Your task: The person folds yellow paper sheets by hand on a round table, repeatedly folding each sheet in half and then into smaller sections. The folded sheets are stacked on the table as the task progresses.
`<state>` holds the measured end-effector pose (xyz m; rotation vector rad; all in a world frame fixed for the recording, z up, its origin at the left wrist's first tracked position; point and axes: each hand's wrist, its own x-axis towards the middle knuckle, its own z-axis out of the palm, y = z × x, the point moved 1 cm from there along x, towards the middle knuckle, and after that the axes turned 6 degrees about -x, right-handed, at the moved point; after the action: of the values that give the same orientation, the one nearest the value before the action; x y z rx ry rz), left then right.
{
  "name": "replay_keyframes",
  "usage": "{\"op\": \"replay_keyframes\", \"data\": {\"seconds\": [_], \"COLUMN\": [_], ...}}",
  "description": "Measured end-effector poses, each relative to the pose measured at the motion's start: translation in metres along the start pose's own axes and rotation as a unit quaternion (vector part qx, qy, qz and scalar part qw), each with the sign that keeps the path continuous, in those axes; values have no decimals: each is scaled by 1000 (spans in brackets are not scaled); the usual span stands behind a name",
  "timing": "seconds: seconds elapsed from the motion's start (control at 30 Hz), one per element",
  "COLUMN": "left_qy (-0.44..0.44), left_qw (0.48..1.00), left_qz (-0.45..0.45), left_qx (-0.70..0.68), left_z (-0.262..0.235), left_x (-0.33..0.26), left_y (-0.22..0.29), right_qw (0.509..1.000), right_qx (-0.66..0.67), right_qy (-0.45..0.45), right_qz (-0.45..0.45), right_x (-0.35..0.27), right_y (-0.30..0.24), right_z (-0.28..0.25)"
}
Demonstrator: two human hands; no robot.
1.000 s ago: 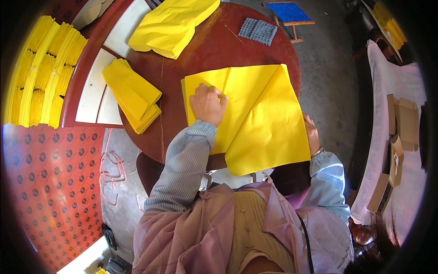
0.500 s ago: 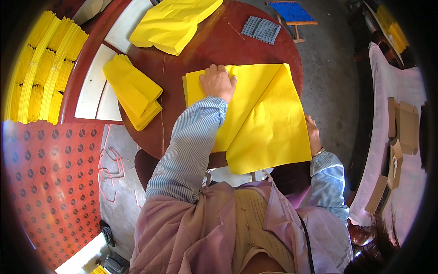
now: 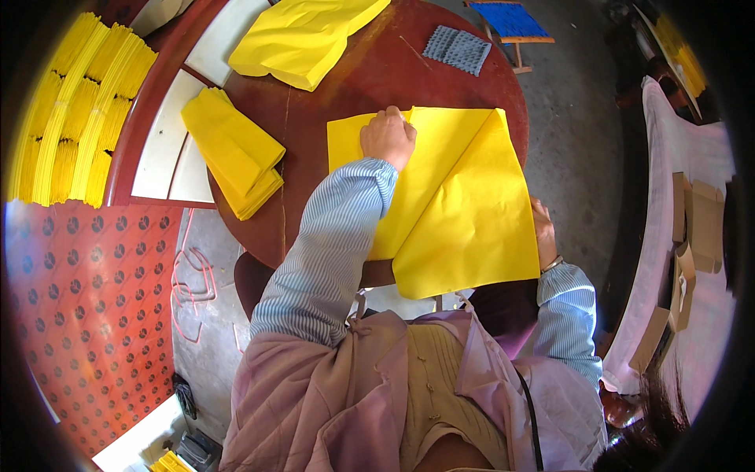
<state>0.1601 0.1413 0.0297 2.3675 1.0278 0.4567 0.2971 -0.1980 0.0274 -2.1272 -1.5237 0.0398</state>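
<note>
Pressing a yellow sheet (image 3: 464,204) flat on the round tabletop (image 3: 377,79).

Left hand (image 3: 387,135) knuckled down at far edge; right hand (image 3: 543,232) gripping near-right edge. Folded yellow stack (image 3: 232,149) at left, grey pad (image 3: 458,49) beyond.

A round dark-red worktop (image 3: 370,71) stands on a grey concrete floor (image 3: 574,134) in bright daylight. Beyond the worktop sits a small blue stool (image 3: 511,20). Left of it lies a red dotted mat (image 3: 86,315); to its right, a pink-covered bench (image 3: 692,157).
</note>
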Motion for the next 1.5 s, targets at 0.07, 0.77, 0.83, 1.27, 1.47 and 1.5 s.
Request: {"op": "replay_keyframes", "data": {"seconds": [0.07, 0.77, 0.83, 1.27, 1.47, 1.5], "left_qy": [-20, -45, -56, 70, 61, 52], "left_qw": [1000, 950, 954, 990, 992, 992], "left_qz": [-20, 304, 292, 119, 51, 42], "left_qx": [11, -49, -26, -39, 96, 107], "left_z": [-1, -46, -46, -36, -19, -17], "left_x": [1, -34, -38, -83, -51, -46], "left_y": [1, -40, -41, -29, -14, -12], "right_qw": [1000, 998, 999, 998, 997, 998], "right_qx": [-12, -58, -44, -65, -72, -54], "right_qy": [6, -11, -12, -6, -9, -8], "right_qz": [-7, -4, 17, 0, -13, 7], "right_x": [0, -4, -4, 0, -2, -2], "right_y": [-1, 9, 9, 6, 7, 7], "right_z": [-1, 4, 4, 1, 2, 2]}}
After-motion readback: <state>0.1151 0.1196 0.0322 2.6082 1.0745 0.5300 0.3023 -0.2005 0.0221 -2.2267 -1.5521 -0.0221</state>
